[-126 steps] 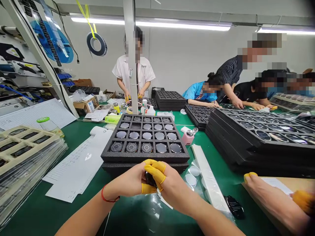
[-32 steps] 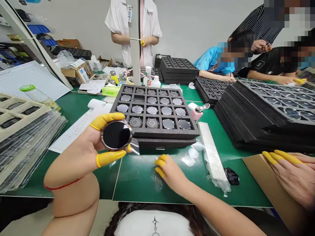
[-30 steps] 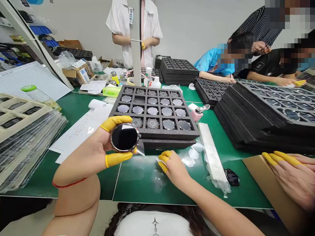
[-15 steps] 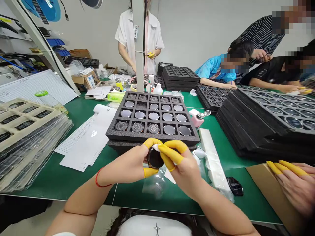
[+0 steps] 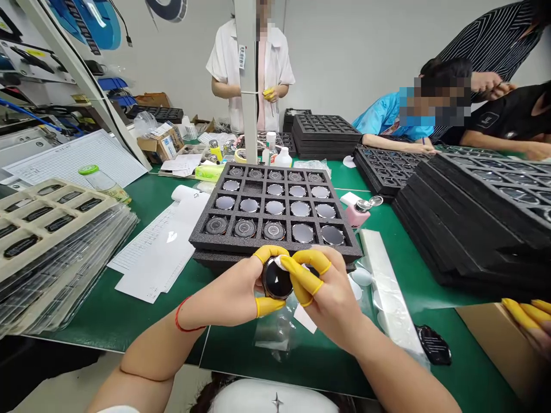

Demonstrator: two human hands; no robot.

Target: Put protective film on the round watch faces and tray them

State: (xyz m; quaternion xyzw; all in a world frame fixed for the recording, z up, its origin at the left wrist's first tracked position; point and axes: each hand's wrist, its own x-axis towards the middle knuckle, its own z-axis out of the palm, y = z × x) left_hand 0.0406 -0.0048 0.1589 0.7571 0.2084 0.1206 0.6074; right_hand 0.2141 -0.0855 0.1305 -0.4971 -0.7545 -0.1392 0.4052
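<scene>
My left hand (image 5: 241,291), with yellow finger cots on its fingers, grips a round black smartwatch body (image 5: 276,281) by its edge, the dark face turned up toward me. A small white wiping pad (image 5: 280,261) is pinched in my right hand (image 5: 333,289), also in yellow finger cots, and touches the upper edge of the watch face. Just beyond both hands lies a black foam tray (image 5: 232,242) with round watch bodies in its compartments; one compartment in the second row from the back holds none. My hands hide part of the tray's front side.
A pink pump bottle (image 5: 356,215) stands right of the tray, near a long white wrapped strip (image 5: 390,287). Stacked black trays (image 5: 434,229) rise at the right, beige trays (image 5: 86,246) at the left. Papers (image 5: 159,258) lie between. Another person's hand (image 5: 531,321) rests on cardboard; co-workers sit beyond.
The view has shifted slightly to the left. The white pad shows less between my fingers, and a small white mark now shows on the watch face. Both hands keep their hold.
</scene>
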